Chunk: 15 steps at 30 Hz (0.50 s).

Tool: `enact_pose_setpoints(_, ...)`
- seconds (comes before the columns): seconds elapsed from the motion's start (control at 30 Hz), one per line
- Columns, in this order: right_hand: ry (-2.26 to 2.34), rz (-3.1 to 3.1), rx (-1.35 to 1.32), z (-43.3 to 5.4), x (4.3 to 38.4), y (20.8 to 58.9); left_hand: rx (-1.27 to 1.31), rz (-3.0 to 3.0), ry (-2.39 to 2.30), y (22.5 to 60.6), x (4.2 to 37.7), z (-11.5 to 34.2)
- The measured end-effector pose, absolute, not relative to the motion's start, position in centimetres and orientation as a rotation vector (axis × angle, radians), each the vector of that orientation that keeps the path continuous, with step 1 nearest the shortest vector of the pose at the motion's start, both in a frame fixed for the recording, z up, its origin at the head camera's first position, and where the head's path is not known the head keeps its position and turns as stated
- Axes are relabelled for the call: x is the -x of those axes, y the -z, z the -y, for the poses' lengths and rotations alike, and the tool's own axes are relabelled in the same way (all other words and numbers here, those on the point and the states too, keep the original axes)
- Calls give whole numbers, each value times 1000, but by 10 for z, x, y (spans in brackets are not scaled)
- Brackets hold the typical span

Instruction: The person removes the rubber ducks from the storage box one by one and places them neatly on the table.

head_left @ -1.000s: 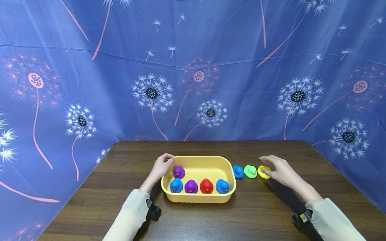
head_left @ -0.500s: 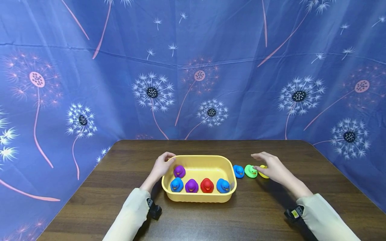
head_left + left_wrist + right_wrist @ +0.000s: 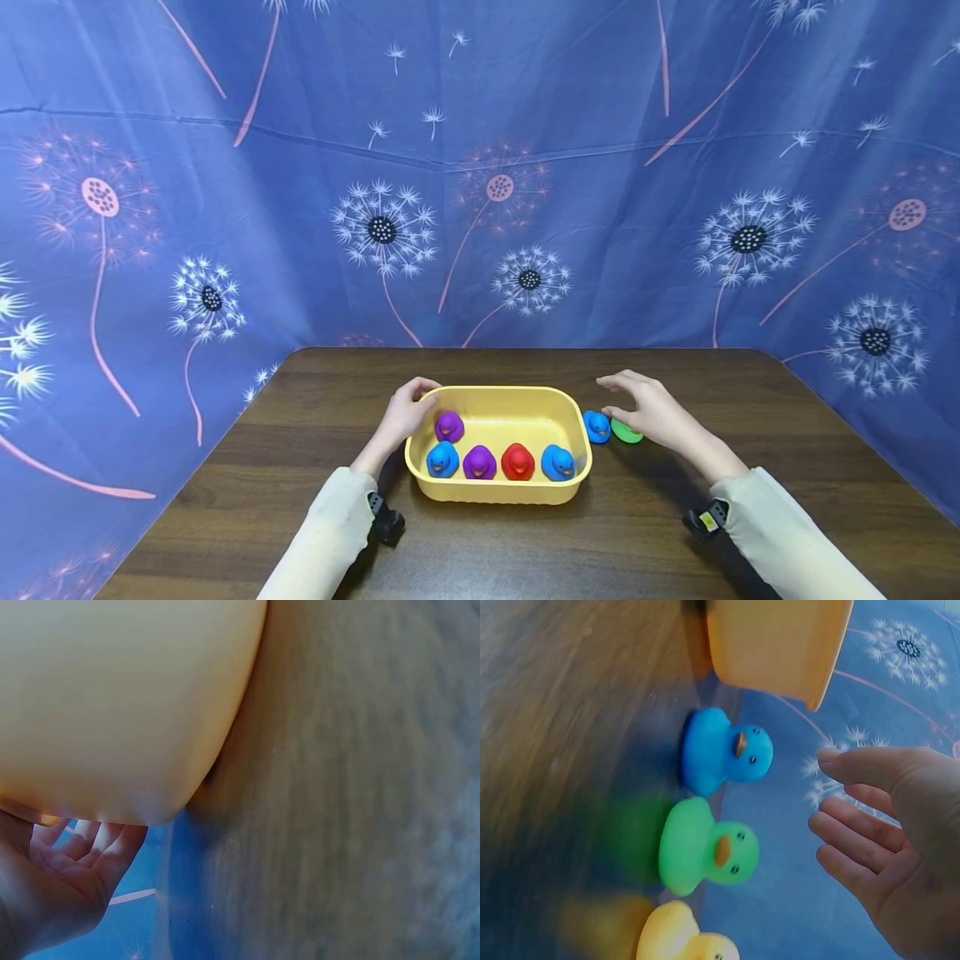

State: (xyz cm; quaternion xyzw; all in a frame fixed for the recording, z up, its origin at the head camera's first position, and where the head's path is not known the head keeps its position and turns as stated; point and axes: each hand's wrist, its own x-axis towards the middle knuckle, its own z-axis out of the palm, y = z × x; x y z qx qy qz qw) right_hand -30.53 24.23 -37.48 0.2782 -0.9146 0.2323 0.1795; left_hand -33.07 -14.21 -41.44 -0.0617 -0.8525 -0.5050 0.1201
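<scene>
A yellow plastic basin (image 3: pixel 498 492) stands on the table, and my left hand (image 3: pixel 402 417) grips its left rim near the back corner. Inside the basin are a purple duck (image 3: pixel 449 427), another purple duck (image 3: pixel 479 463), a red duck (image 3: pixel 517 462), a blue duck (image 3: pixel 442 460) and a second blue duck (image 3: pixel 558 463). Right of it, a blue rubber duck (image 3: pixel 720 751), a green duck (image 3: pixel 697 847) and a yellow duck (image 3: pixel 676 936) sit in a row. My right hand (image 3: pixel 651 410) hovers above the row with fingers spread, holding nothing. In the head view it hides the yellow duck.
The brown wooden table (image 3: pixel 480 550) has its back edge against a blue dandelion-print cloth (image 3: pixel 480 108). Wood surface shows in front of the basin and on both sides. A black wrist camera (image 3: pixel 387 523) sits below the left sleeve.
My right hand has moved left from over the yellow duck, past the green one, towards the blue one. The left hand has kept its hold on the basin, and the ducks have not moved.
</scene>
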Motion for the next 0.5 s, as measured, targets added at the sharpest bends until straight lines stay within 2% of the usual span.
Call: enact_pose_setpoints(0.5,-652,2508,-897,-205,312,369,193,2507,1457,412,329,142)
